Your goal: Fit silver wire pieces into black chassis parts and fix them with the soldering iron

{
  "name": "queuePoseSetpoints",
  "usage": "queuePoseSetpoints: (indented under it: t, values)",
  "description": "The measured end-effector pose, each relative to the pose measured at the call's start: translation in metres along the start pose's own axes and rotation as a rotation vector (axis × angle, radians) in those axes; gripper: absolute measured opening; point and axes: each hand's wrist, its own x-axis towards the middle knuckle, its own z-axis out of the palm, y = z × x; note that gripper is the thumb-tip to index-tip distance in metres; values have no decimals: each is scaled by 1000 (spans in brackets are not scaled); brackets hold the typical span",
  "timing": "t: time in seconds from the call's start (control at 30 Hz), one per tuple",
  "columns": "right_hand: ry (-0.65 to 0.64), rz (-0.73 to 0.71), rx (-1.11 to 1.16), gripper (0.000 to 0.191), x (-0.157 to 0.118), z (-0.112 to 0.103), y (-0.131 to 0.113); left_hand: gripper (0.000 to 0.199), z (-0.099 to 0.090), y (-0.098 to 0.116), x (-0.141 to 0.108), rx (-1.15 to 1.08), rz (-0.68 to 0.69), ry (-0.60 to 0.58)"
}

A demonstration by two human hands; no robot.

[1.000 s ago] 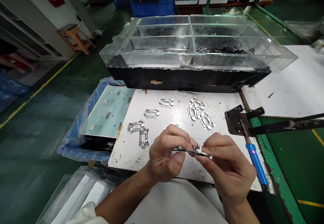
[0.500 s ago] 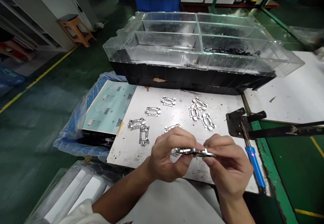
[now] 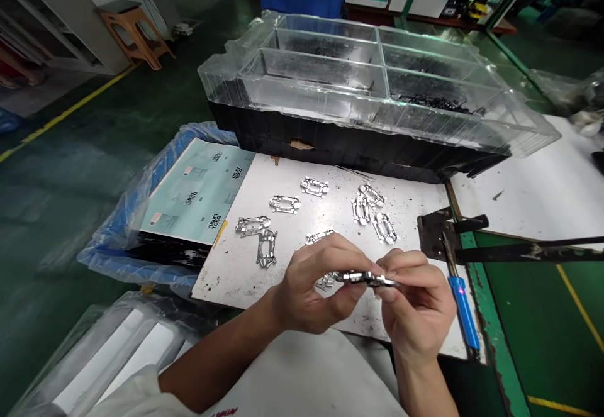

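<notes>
Between my two hands a small silvery metal frame part [image 3: 361, 277] is held edge-on above the white board. My left hand [image 3: 321, 285] pinches its left end with thumb and fingers. At the other end, the fingertips of my right hand [image 3: 418, 297] close on it. Several similar metal frame parts lie on the board, among them a pair at the left [image 3: 267, 249], single ones farther back [image 3: 314, 186] and a cluster at the right [image 3: 361, 208]. One part [image 3: 321, 236] is partly hidden behind my left hand.
A clear divided tray [image 3: 325, 99] with small black pieces stands on a black base behind the board. At right are a blue-handled tool [image 3: 465, 313] and a dark metal bracket [image 3: 436, 234]. A plastic-lined blue crate [image 3: 108, 247] with a printed sheet [image 3: 198, 190] sits left.
The view has shifted and tilted slightly. Both hands keep the metal frame part between them, with its right end now angled a little lower. The parts on the board lie as before.
</notes>
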Motion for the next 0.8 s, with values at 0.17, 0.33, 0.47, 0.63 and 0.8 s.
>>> queuePoseSetpoints:
  t: [0.17,0.33,0.47,0.63,0.8]
  values:
    - [-14,-23,-41,19,-1,1,-1,19,-2,0,-2,-1,4,1]
    - [-41,-51,-32,23,0,3,-2,17,-6,1,-4,-12,-1,-3]
    - [-48,-27,-54,21,0,4,-2,17,-9,2,-6,8,-8,-7]
    - [-60,-30,-65,22,0,6,-1,20,-11,4,-7,49,-9,14]
    - [-74,-79,-68,26,1,6,2,21,-13,9,-7,68,-31,16]
